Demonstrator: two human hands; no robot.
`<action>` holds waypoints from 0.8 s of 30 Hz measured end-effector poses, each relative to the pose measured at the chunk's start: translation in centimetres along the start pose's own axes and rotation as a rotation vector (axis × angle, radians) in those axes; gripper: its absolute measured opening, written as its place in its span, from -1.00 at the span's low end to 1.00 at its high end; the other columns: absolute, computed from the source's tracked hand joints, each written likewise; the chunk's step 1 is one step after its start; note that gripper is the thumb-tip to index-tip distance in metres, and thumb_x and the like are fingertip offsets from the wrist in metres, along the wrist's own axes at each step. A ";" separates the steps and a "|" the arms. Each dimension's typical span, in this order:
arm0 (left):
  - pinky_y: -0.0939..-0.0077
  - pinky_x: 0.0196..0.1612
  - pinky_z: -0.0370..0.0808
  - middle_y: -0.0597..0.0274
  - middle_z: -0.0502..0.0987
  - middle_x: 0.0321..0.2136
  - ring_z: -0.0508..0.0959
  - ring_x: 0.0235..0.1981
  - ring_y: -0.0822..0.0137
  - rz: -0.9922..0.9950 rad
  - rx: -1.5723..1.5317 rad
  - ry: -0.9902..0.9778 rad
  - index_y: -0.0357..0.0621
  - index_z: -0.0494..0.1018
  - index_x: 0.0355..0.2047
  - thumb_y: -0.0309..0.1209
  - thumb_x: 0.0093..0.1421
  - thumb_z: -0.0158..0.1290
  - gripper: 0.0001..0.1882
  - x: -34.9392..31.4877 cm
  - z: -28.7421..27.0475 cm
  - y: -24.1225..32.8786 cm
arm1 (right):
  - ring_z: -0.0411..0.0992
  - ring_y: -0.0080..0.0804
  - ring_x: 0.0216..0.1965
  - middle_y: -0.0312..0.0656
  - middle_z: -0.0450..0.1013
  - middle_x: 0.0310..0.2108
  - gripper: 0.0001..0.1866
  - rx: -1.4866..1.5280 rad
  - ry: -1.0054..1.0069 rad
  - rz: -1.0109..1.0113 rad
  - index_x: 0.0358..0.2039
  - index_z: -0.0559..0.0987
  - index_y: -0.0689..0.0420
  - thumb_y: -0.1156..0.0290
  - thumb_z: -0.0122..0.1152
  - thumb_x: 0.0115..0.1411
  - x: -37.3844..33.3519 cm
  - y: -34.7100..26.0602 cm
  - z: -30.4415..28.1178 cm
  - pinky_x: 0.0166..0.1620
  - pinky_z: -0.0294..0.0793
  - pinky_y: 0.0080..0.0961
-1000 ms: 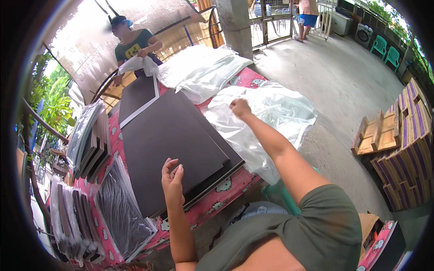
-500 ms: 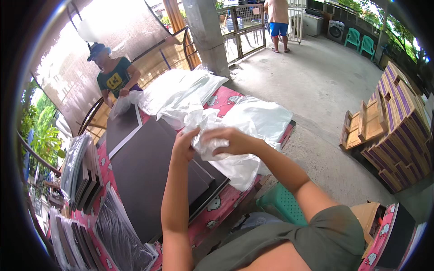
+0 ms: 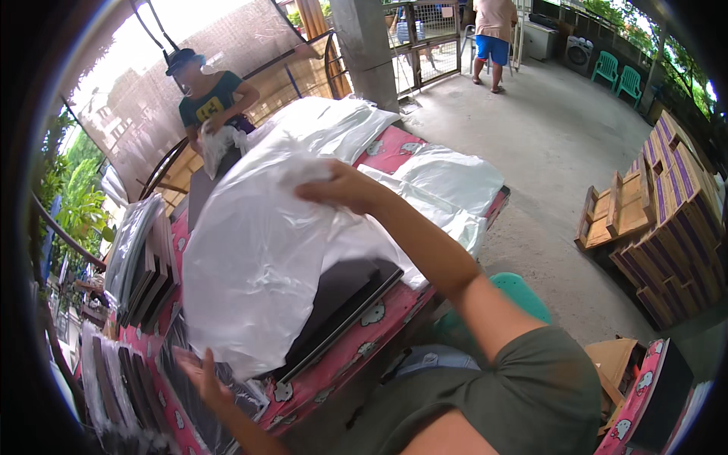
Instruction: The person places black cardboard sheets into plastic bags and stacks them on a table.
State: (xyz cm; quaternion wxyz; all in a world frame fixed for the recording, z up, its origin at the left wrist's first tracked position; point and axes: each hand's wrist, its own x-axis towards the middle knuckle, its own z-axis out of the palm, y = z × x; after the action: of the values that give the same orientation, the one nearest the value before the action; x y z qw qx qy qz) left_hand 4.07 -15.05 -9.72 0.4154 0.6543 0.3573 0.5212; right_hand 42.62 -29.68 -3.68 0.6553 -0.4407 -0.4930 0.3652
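A large white translucent plastic bag (image 3: pixel 250 265) spreads out over the stack of dark flat panels (image 3: pixel 345 296). My right hand (image 3: pixel 337 186) is closed on the bag's upper edge, blurred by motion. Low on the left, my left hand (image 3: pixel 208 383) has its fingers apart and holds nothing. It is near the bag's lower edge and over a plastic-wrapped dark panel (image 3: pixel 178 349). More white plastic bags (image 3: pixel 447 178) lie flat on the pink patterned table cover (image 3: pixel 390 152) beyond my right arm.
Plastic-wrapped panels (image 3: pixel 140 265) stand at the table's left. Across the table a co-worker (image 3: pixel 216 98) handles clear plastic. A green stool (image 3: pixel 523 296) is beside my right arm. Stacked cartons (image 3: pixel 675 227) and a wooden pallet (image 3: pixel 622 201) are at the right. Another person (image 3: pixel 493 38) stands farther back.
The bunched plastic between my hands is now spread over the panels. My left hand has let go and moved down left; my right hand still grips the bag, slightly higher.
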 end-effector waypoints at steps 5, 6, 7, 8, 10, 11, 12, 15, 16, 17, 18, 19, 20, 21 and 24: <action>0.19 0.17 -0.03 0.05 -0.15 0.20 -0.11 0.22 0.20 0.402 0.117 -0.616 -0.22 -0.18 0.19 -0.12 -0.13 0.20 0.02 3.9 2.2 7.3 | 0.41 -0.30 -0.37 -0.06 0.44 -0.37 -0.45 -0.636 -0.786 -0.293 -0.02 0.35 0.13 0.27 0.21 -0.04 1.4 -4.6 13.7 -0.26 0.35 -0.45; 0.19 0.16 -0.01 0.04 -0.12 0.18 -0.08 0.20 0.19 0.345 0.030 -0.715 -0.23 -0.16 0.18 -0.14 -0.11 0.18 -0.01 4.7 2.1 7.2 | 0.42 -0.25 -0.35 -0.05 0.44 -0.36 -0.47 -0.636 -0.880 -0.451 -0.03 0.36 0.13 0.28 0.20 -0.05 1.2 -5.3 15.4 -0.23 0.34 -0.42; 0.19 0.16 0.01 0.04 -0.09 0.17 -0.05 0.18 0.19 0.258 -0.092 -0.814 -0.24 -0.14 0.17 -0.16 -0.09 0.16 -0.05 5.2 1.8 6.8 | 0.42 -0.27 -0.33 -0.06 0.45 -0.34 -0.48 -0.640 -0.883 -0.417 -0.03 0.36 0.14 0.28 0.20 -0.03 0.9 -6.2 15.8 -0.22 0.34 -0.43; 0.19 0.15 0.03 0.04 -0.05 0.15 -0.01 0.17 0.19 0.183 -0.204 -0.892 -0.24 -0.12 0.16 -0.17 -0.07 0.14 -0.09 5.4 1.7 6.3 | 0.42 -0.30 -0.31 -0.07 0.45 -0.32 -0.49 -0.645 -0.884 -0.381 -0.03 0.37 0.15 0.29 0.20 -0.01 0.4 -7.3 15.5 -0.20 0.33 -0.44; 0.19 0.14 0.07 0.03 0.01 0.12 0.05 0.13 0.19 0.073 -0.372 -0.989 -0.26 -0.09 0.14 -0.21 -0.03 0.10 -0.17 5.6 1.9 5.9 | 0.41 -0.34 -0.30 -0.10 0.45 -0.30 -0.50 -0.513 -0.929 -0.239 -0.03 0.36 0.16 0.30 0.20 0.01 -0.3 -8.5 13.4 -0.19 0.33 -0.46; 0.19 0.13 0.09 0.03 0.04 0.10 0.09 0.11 0.18 0.039 -0.436 -0.993 -0.27 -0.07 0.13 -0.23 -0.01 0.08 -0.21 5.6 2.4 5.9 | 0.41 -0.36 -0.29 -0.12 0.45 -0.29 -0.51 -0.446 -0.948 -0.167 -0.02 0.36 0.16 0.31 0.20 0.02 -0.5 -8.7 12.9 -0.18 0.32 -0.47; 0.19 0.13 0.11 0.02 0.07 0.08 0.12 0.10 0.18 0.017 -0.494 -0.975 -0.28 -0.05 0.12 -0.25 0.02 0.06 -0.24 5.6 2.7 6.4 | 0.41 -0.39 -0.30 -0.13 0.45 -0.29 -0.51 -0.476 -0.971 -0.212 -0.02 0.36 0.17 0.32 0.20 0.02 -0.5 -8.7 13.4 -0.19 0.33 -0.50; 0.19 0.11 0.17 0.01 0.17 0.03 0.22 0.05 0.18 -0.044 -0.652 -0.913 -0.31 0.01 0.09 -0.30 0.08 0.00 -0.36 5.3 5.4 7.5 | 0.41 -0.51 -0.37 -0.19 0.47 -0.32 -0.55 -0.585 -0.983 -0.295 -0.07 0.41 0.20 0.35 0.23 0.00 -1.4 -8.4 14.7 -0.26 0.36 -0.58; 0.19 0.10 0.19 0.01 0.20 0.02 0.25 0.03 0.17 -0.055 -0.693 -0.896 -0.31 0.03 0.09 -0.32 0.10 -0.02 -0.39 5.0 6.0 8.0 | 0.41 -0.53 -0.39 -0.20 0.47 -0.35 -0.57 -0.607 -0.891 -0.265 -0.11 0.43 0.21 0.35 0.24 0.00 -1.6 -8.9 14.4 -0.28 0.36 -0.59; 0.19 0.09 0.21 0.01 0.23 0.00 0.29 0.01 0.17 -0.063 -0.735 -0.873 -0.32 0.05 0.08 -0.33 0.12 -0.04 -0.43 4.4 6.2 8.3 | 0.41 -0.55 -0.40 -0.22 0.48 -0.37 -0.60 -0.627 -0.800 -0.235 -0.15 0.46 0.21 0.35 0.25 -0.01 -1.9 -9.6 13.6 -0.30 0.37 -0.60; 0.19 0.09 0.23 0.00 0.26 -0.02 0.32 0.00 0.17 -0.065 -0.767 -0.842 -0.33 0.07 0.07 -0.35 0.14 -0.06 -0.47 4.2 6.3 8.7 | 0.40 -0.57 -0.42 -0.23 0.48 -0.39 -0.63 -0.650 -0.705 -0.209 -0.19 0.48 0.22 0.35 0.26 -0.02 -2.5 -10.4 12.7 -0.32 0.37 -0.61; 0.19 0.08 0.25 0.00 0.29 -0.03 0.35 -0.02 0.17 -0.055 -0.812 -0.790 -0.34 0.09 0.06 -0.37 0.16 -0.08 -0.50 3.9 6.5 9.0 | 0.40 -0.60 -0.46 -0.27 0.48 -0.45 -0.70 -0.431 -0.512 -0.159 -0.29 0.52 0.22 0.35 0.27 -0.03 -3.3 -10.5 11.8 -0.35 0.38 -0.63; 0.18 0.08 0.25 0.00 0.28 -0.02 0.35 -0.02 0.16 -0.060 -0.845 -0.713 -0.33 0.06 0.08 -0.35 0.17 -0.08 -0.48 3.6 6.9 9.3 | 0.39 -0.61 -0.46 -0.27 0.48 -0.46 -0.70 -0.502 -0.437 -0.125 -0.29 0.52 0.22 0.35 0.27 -0.03 -4.0 -10.5 11.2 -0.35 0.38 -0.63; 0.17 0.08 0.24 0.00 0.27 -0.01 0.35 -0.02 0.14 -0.072 -0.884 -0.647 -0.31 0.03 0.09 -0.32 0.17 -0.08 -0.45 3.2 7.8 9.5 | 0.39 -0.62 -0.45 -0.28 0.48 -0.46 -0.71 -0.577 -0.351 -0.084 -0.29 0.52 0.23 0.35 0.28 -0.03 -5.0 -10.9 10.4 -0.35 0.39 -0.64; 0.18 0.07 0.25 0.02 0.32 -0.06 0.37 -0.05 0.16 -0.268 -1.219 -0.803 -0.28 0.04 0.12 -0.30 0.14 0.00 -0.39 1.4 8.9 11.3 | 0.38 -0.64 -0.46 -0.29 0.47 -0.48 -0.68 -0.580 -0.298 -0.062 -0.29 0.52 0.24 0.34 0.29 -0.04 -5.5 -9.5 10.2 -0.35 0.38 -0.65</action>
State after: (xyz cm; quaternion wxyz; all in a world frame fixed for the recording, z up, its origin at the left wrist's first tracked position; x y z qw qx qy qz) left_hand 13.45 -19.86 0.17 0.8636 0.3987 -0.0980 0.2926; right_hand 31.85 -35.78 4.76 0.4340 -0.5354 -0.6802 0.2496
